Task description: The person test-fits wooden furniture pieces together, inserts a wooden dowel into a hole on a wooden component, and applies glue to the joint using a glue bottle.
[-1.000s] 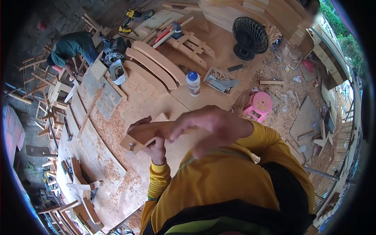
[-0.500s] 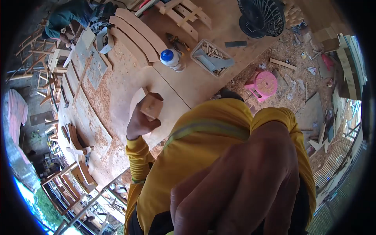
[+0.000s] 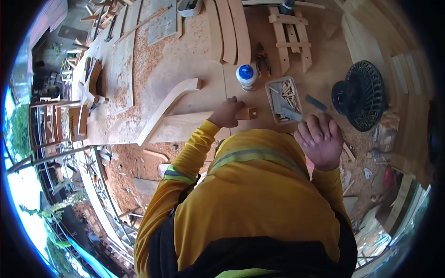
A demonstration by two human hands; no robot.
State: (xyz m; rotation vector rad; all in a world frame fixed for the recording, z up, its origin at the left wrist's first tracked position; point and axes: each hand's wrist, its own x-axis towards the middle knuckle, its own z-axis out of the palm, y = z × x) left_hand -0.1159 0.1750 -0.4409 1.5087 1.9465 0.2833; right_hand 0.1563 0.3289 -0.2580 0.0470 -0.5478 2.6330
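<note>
My left hand (image 3: 225,114) is wrapped round a wooden bar (image 3: 187,118) at the edge of the worktable. The bar's squared end (image 3: 250,113), with a small hole in it, sticks out to the right of the fingers. My right hand (image 3: 321,141) is raised by the right side of the container, fingers curled in; anything inside them is hidden. A white plastic container (image 3: 300,95) holds short wooden dowels (image 3: 290,94) and grey flat strips (image 3: 281,103). Behind the bar lies a curved wooden piece (image 3: 168,105).
A blue-capped bottle (image 3: 246,77), pliers (image 3: 262,60), curved boards (image 3: 227,32) and a slatted wooden frame (image 3: 291,41) are on the worktable (image 3: 194,69). A dark flat block (image 3: 316,102) and a black fan (image 3: 364,95) are at the right. Sawdust covers the floor.
My view has swung round and levelled. The right hand has moved from close before the camera out toward the container. The left hand keeps its hold on the bar, now lower across the table.
</note>
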